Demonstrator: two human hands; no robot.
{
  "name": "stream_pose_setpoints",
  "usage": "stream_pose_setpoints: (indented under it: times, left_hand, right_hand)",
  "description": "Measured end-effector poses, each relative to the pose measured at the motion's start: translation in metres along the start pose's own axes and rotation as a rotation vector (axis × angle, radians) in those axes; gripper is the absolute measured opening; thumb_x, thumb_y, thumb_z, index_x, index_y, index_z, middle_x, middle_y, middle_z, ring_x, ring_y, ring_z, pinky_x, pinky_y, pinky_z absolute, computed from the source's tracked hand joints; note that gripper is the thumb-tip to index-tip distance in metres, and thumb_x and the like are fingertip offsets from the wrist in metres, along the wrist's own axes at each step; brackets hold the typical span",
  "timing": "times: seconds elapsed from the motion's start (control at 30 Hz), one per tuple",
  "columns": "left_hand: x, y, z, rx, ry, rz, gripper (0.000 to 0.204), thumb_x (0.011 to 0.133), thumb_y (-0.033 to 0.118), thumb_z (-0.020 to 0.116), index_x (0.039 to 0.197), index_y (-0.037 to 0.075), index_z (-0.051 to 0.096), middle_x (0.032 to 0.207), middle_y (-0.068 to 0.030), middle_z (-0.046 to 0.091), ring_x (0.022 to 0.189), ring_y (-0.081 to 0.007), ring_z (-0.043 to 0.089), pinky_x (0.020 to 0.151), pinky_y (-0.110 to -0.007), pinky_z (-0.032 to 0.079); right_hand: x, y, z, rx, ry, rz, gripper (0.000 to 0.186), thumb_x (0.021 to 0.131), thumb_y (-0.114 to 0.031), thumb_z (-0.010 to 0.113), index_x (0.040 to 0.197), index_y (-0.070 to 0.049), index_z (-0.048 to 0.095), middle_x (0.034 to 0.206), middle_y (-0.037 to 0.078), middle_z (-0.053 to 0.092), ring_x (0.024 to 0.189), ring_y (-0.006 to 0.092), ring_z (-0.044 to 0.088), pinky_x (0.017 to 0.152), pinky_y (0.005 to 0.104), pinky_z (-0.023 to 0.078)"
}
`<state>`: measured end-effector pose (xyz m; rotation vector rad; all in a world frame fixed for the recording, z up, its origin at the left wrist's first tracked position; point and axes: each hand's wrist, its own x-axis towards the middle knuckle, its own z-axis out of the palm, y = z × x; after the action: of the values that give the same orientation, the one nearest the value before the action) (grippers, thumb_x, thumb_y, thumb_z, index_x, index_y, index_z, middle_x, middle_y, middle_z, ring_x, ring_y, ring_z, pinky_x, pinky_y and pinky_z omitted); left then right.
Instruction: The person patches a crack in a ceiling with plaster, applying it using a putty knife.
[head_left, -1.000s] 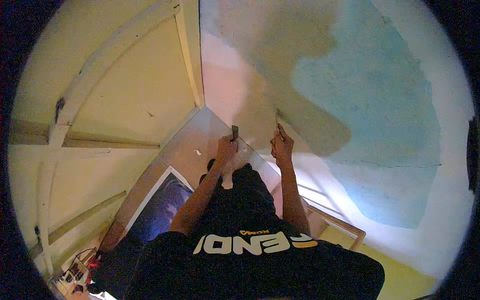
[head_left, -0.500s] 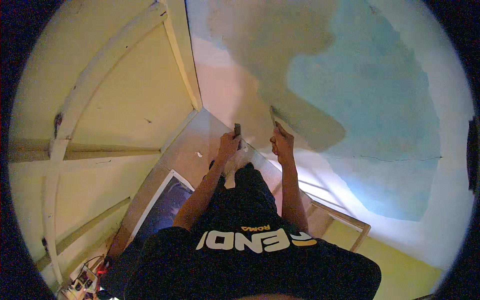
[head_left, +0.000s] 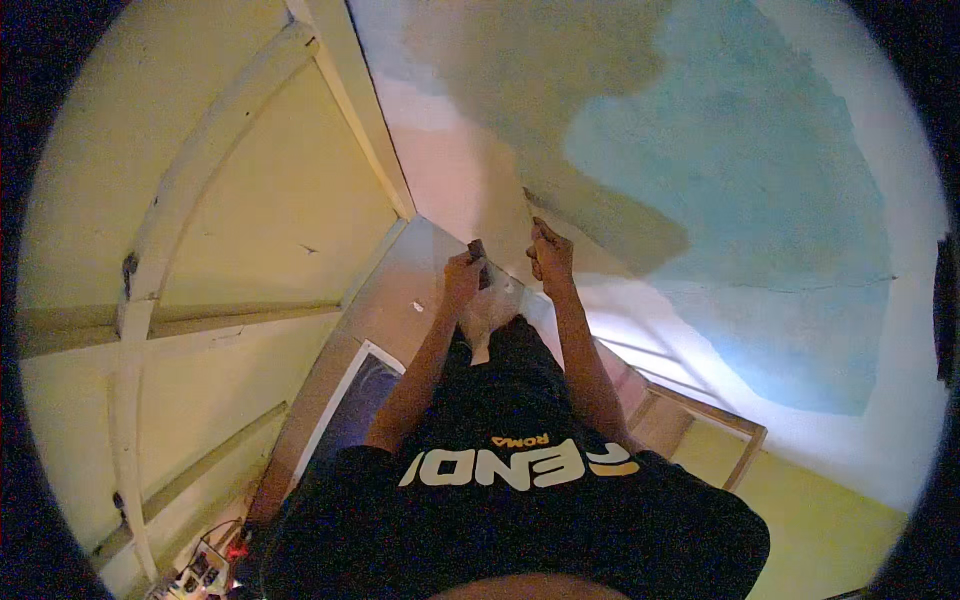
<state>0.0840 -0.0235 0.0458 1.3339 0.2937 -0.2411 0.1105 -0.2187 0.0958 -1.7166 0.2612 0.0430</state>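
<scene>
My right hand (head_left: 552,252) is closed round a thin flat scraper (head_left: 528,202), seen nearly edge-on. Its blade lies at or close to the wall (head_left: 740,170), whose surface is patched in blue-green, pale pink and white; whether it touches I cannot tell. Lower and to the left, my left hand (head_left: 462,278) grips a small dark flat tool (head_left: 478,252), with its end sticking up past the fingers. The kind of this second tool is hard to make out. Both forearms reach forward from my black shirt.
To the left stands a yellowish panelled wall with pale wooden battens (head_left: 135,320). A white-framed dark panel (head_left: 365,390) is low beside my left arm. A wooden frame (head_left: 705,410) lies at the right. Cluttered items with wires (head_left: 205,570) sit at the lower left.
My right hand and its scraper have moved up and slightly left along the wall. The left hand stays at nearly the same height, and the whole view has shifted a little.
</scene>
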Motion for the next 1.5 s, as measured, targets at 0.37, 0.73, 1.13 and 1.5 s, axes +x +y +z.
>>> stream_pose_setpoints:
  times: [0.37, 0.73, 1.13, 1.5]
  left_hand:
    - [0.012, 0.017, -0.017, 0.221, 0.085, 0.117, 0.022, 0.080, 0.015, 0.059, 0.073, -0.005, 0.061, 0.061, -0.0093, 0.061, 0.054, -0.0155, 0.055, 0.053, -0.033, 0.045]
    - [0.005, 0.007, -0.004, 0.168, -0.019, 0.150, 0.023, 0.083, 0.019, 0.058, 0.080, -0.003, 0.064, 0.066, -0.0114, 0.063, 0.060, -0.0166, 0.059, 0.058, -0.034, 0.047]
    - [0.024, -0.019, -0.014, 0.212, 0.034, 0.136, 0.024, 0.081, 0.017, 0.058, 0.081, -0.007, 0.063, 0.067, -0.0149, 0.063, 0.059, -0.0203, 0.061, 0.058, -0.036, 0.049]
    - [0.011, 0.011, 0.001, 0.270, -0.014, 0.020, 0.017, 0.081, 0.009, 0.057, 0.084, -0.006, 0.063, 0.069, -0.0078, 0.064, 0.060, -0.0159, 0.061, 0.056, -0.032, 0.049]
  right_hand:
    - [-0.034, -0.070, 0.006, 0.140, 0.057, 0.241, 0.041, 0.091, -0.029, 0.058, 0.126, -0.008, 0.055, 0.057, 0.000, 0.049, 0.036, 0.0043, 0.032, 0.033, 0.0203, 0.026]
    - [-0.043, -0.081, -0.014, 0.214, 0.023, 0.332, 0.044, 0.091, -0.030, 0.058, 0.129, -0.010, 0.053, 0.059, 0.002, 0.051, 0.037, 0.0049, 0.034, 0.033, 0.0202, 0.027]
    - [-0.033, -0.084, 0.015, 0.241, 0.080, 0.405, 0.041, 0.089, -0.032, 0.061, 0.124, -0.012, 0.057, 0.059, 0.004, 0.051, 0.036, 0.0063, 0.035, 0.033, 0.0220, 0.027]
    - [-0.036, -0.074, 0.003, 0.216, 0.102, 0.332, 0.041, 0.089, -0.032, 0.060, 0.124, -0.011, 0.058, 0.059, 0.002, 0.049, 0.038, 0.0060, 0.032, 0.033, 0.0218, 0.027]
